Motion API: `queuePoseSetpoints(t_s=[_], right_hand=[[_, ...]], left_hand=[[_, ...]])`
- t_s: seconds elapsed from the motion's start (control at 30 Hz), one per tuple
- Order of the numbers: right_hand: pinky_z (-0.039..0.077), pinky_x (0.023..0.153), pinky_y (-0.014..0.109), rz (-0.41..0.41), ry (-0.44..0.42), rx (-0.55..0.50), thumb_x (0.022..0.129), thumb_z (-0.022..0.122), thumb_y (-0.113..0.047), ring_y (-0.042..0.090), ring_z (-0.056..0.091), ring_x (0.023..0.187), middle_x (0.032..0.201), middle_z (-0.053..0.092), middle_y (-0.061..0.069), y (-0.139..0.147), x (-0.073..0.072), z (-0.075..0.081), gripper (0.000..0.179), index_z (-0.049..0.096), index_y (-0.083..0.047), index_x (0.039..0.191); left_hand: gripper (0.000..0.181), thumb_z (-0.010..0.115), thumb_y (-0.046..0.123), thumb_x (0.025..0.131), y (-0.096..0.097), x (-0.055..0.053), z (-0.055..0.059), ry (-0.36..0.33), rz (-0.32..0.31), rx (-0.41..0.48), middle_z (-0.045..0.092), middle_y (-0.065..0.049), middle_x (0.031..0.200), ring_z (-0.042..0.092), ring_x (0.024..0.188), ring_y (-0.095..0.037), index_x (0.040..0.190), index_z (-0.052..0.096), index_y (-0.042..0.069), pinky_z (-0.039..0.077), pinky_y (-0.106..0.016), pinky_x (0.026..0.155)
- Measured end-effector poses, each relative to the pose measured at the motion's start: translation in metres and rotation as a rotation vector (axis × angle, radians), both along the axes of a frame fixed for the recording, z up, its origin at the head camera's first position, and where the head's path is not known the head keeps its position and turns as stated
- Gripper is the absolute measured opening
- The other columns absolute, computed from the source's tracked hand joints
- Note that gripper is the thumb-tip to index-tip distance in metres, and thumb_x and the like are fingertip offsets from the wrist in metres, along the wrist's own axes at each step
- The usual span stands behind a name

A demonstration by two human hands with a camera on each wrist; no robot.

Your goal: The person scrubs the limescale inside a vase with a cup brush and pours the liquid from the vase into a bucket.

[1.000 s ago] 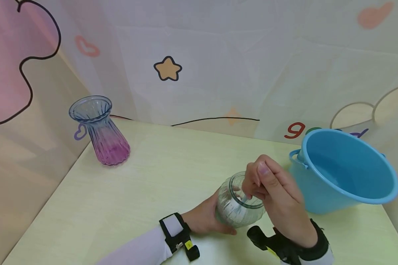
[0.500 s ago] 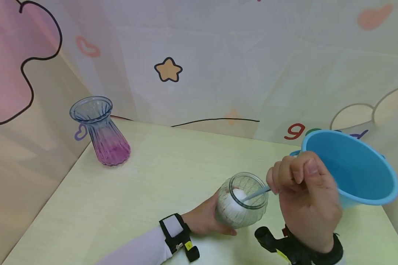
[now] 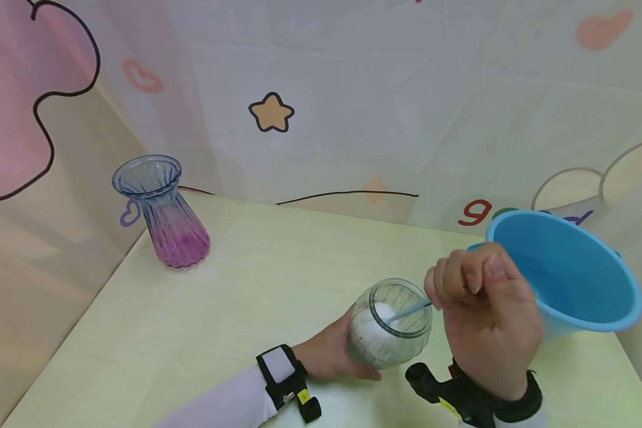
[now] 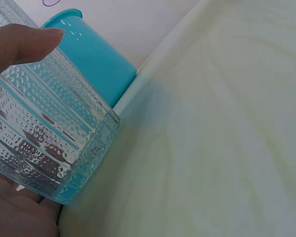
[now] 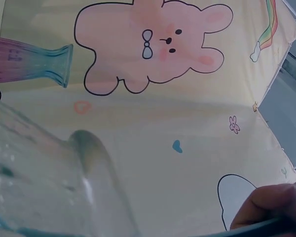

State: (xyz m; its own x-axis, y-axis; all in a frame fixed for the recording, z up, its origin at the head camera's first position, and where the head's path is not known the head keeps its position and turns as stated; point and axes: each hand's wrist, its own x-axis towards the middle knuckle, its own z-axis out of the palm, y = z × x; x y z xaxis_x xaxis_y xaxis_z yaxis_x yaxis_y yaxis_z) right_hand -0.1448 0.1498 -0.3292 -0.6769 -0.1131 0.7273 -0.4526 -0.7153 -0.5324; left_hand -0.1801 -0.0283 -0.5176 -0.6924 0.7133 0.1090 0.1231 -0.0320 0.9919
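A clear ribbed glass jar is held by my left hand, which wraps its left side. In the left wrist view the thumb lies across the textured jar. My right hand, to the right of the jar's mouth, has its fingers curled round the thin light-blue handle of a bottle brush. The brush's rounded white head sits inside the jar. In the right wrist view the jar is large and blurred, and the handle runs along the bottom edge to my fingers.
A blue bucket stands at the right, partly behind my right hand. A blue-to-pink glass vase is at the back left of the pale tabletop. A printed cloth hangs behind the table.
My right hand was over the jar's mouth a second ago; it has moved right, exposing the handle and white head, then shifted slightly left. The left hand and jar stay put.
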Motion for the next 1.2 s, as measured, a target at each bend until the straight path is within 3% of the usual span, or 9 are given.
queuePoseSetpoints(t_s=[0.27, 0.4, 0.57, 0.7, 0.97, 1.03, 1.2], right_hand=[[0.029, 0.060, 0.039, -0.087, -0.003, 0.195, 0.108, 0.013, -0.001, 0.023, 0.037, 0.064, 0.072, 0.034, 0.008, -0.014, -0.002, -0.010, 0.036, 0.043, -0.001, 0.088], [0.034, 0.060, 0.038, -0.130, -0.055, 0.317, 0.109, 0.018, 0.000, 0.024, 0.037, 0.065, 0.072, 0.035, 0.007, -0.019, -0.001, -0.013, 0.035, 0.046, -0.004, 0.089], [0.038, 0.060, 0.037, -0.128, -0.090, 0.418, 0.109, 0.021, 0.002, 0.024, 0.038, 0.065, 0.074, 0.038, 0.007, -0.024, 0.000, -0.013, 0.036, 0.054, -0.008, 0.095], [0.034, 0.057, 0.038, -0.115, -0.131, 0.494, 0.109, 0.024, 0.003, 0.023, 0.036, 0.064, 0.074, 0.035, 0.005, -0.027, 0.002, -0.013, 0.036, 0.056, -0.011, 0.100], [0.029, 0.058, 0.040, -0.056, -0.168, 0.560, 0.109, 0.027, 0.004, 0.023, 0.036, 0.064, 0.075, 0.035, 0.007, -0.027, -0.001, -0.015, 0.034, 0.059, -0.007, 0.107], [0.029, 0.058, 0.040, -0.055, -0.186, 0.583, 0.109, 0.028, 0.002, 0.023, 0.036, 0.063, 0.075, 0.036, 0.007, -0.026, -0.001, -0.014, 0.032, 0.059, -0.008, 0.104], [0.033, 0.055, 0.037, -0.050, -0.180, 0.629, 0.109, 0.030, -0.002, 0.024, 0.038, 0.062, 0.068, 0.036, 0.005, -0.025, 0.000, -0.010, 0.033, 0.048, -0.008, 0.081]], left_hand=[[0.115, 0.091, 0.005, 0.073, 0.001, -0.001, 0.000, 0.014, -0.005, 0.000, 0.046, 0.007, 0.152, 0.048, 0.136, -0.011, 0.157, 0.021, 0.039, 0.033, -0.032, 0.119], [0.114, 0.092, 0.007, 0.073, 0.000, -0.001, 0.001, -0.004, 0.008, -0.020, 0.046, 0.008, 0.150, 0.048, 0.134, -0.010, 0.156, 0.021, 0.042, 0.033, -0.030, 0.118], [0.112, 0.092, 0.010, 0.073, 0.000, -0.001, -0.001, -0.021, 0.017, -0.052, 0.046, 0.009, 0.148, 0.047, 0.132, -0.009, 0.154, 0.021, 0.042, 0.034, -0.028, 0.116], [0.109, 0.092, 0.012, 0.074, -0.001, -0.001, -0.001, -0.027, 0.019, -0.061, 0.047, 0.008, 0.146, 0.048, 0.130, -0.009, 0.153, 0.024, 0.041, 0.036, -0.028, 0.114], [0.108, 0.092, 0.013, 0.074, -0.001, 0.000, -0.001, -0.042, 0.026, -0.060, 0.047, 0.008, 0.146, 0.048, 0.131, -0.010, 0.153, 0.023, 0.041, 0.037, -0.029, 0.114], [0.110, 0.092, 0.012, 0.073, -0.001, 0.001, -0.001, -0.043, 0.026, -0.056, 0.046, 0.008, 0.146, 0.047, 0.131, -0.010, 0.153, 0.022, 0.041, 0.036, -0.029, 0.114], [0.110, 0.093, 0.010, 0.073, 0.000, 0.001, -0.001, -0.041, 0.028, -0.054, 0.047, 0.008, 0.145, 0.049, 0.130, -0.010, 0.152, 0.023, 0.042, 0.036, -0.029, 0.115]])
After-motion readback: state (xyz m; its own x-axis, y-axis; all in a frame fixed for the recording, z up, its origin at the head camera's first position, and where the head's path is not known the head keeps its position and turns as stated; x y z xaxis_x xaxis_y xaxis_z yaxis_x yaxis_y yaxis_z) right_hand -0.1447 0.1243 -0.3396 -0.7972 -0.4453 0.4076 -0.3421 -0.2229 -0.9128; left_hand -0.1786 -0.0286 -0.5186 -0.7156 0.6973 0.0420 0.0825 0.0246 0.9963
